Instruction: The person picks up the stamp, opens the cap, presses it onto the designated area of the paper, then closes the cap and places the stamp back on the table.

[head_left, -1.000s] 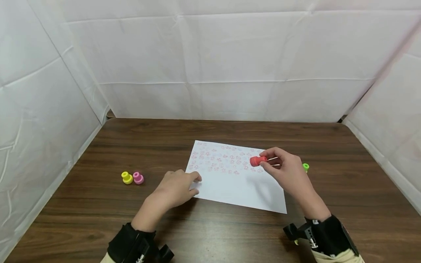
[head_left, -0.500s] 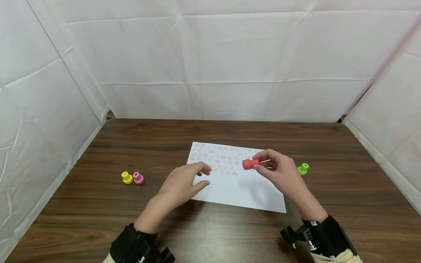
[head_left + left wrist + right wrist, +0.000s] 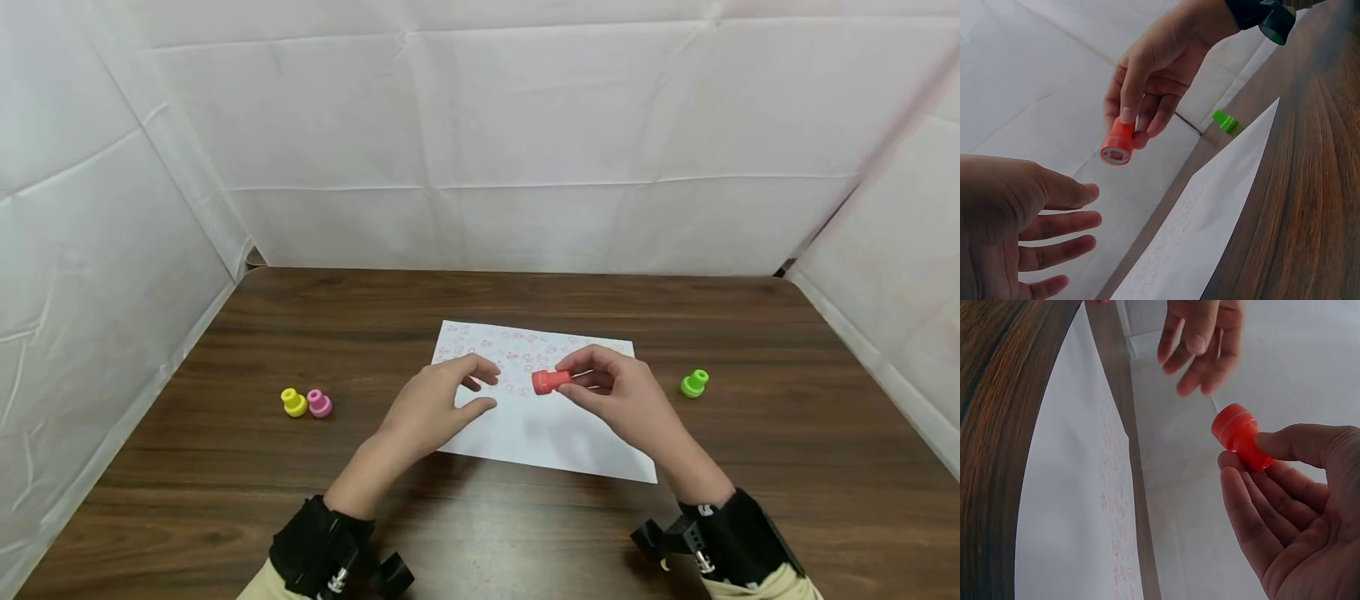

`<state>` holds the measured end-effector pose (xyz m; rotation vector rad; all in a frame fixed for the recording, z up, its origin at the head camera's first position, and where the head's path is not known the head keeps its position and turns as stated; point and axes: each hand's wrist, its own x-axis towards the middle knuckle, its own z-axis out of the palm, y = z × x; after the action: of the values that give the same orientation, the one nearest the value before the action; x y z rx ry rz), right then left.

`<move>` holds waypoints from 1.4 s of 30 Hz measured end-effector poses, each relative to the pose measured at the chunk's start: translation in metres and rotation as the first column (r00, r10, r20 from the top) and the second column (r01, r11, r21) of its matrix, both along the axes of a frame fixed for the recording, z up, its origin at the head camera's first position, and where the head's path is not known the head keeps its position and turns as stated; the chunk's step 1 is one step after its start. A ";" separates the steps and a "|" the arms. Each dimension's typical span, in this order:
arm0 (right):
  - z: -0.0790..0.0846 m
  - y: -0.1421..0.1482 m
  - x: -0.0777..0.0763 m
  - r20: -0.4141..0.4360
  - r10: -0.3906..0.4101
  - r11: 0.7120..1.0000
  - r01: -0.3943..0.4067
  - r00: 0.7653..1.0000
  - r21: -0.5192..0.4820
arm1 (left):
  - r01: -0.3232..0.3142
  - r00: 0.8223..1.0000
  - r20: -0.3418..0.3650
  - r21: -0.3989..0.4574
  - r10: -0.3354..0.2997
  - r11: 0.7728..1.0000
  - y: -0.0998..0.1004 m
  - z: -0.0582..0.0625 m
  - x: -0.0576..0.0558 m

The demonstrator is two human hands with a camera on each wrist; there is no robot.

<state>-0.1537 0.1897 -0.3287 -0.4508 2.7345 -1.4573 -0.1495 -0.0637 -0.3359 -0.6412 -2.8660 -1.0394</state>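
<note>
Red stamp (image 3: pixel 551 382) has shifted leftward since the earlier frame, over the printed paper (image 3: pixel 510 429) at mid table (image 3: pixel 487 533). My right hand (image 3: pixel 618 400) pinches its narrow handle, likely keeping the wide face clear. My left hand (image 3: pixel 435 400) is now off the paper, fingers spread, holding nothing. Green stamp (image 3: pixel 694 383) stands toward the right edge; yellow stamp (image 3: pixel 294 403), pink stamp (image 3: pixel 319 404) toward the left.
</note>
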 end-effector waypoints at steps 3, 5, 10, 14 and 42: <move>0.001 -0.003 0.000 -0.009 0.015 1.000 -0.015 1.000 -0.008 | 0.017 1.000 0.021 0.020 -0.017 1.000 0.008 0.001 -0.001; 0.001 -0.005 0.000 -0.015 0.023 1.000 -0.024 1.000 -0.017 | 0.023 1.000 0.020 0.028 -0.024 0.999 0.012 0.001 -0.001; 0.002 -0.007 0.001 -0.015 0.043 0.998 -0.043 0.999 -0.041 | 0.030 1.000 0.004 0.074 -0.031 0.997 0.022 0.000 -0.002; 0.002 -0.009 0.001 -0.015 0.054 0.997 -0.055 0.998 -0.054 | 0.033 0.999 0.004 0.115 -0.033 0.993 0.027 -0.001 -0.001; 0.003 0.011 -0.001 0.002 -0.015 0.999 0.015 1.000 -0.039 | -0.065 0.996 -0.049 0.119 0.072 0.991 0.018 0.002 0.000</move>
<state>-0.1552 0.2010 -0.3256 -0.4310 2.7186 -1.5162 -0.1490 -0.0455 -0.3336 -0.5499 -2.7358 -1.1522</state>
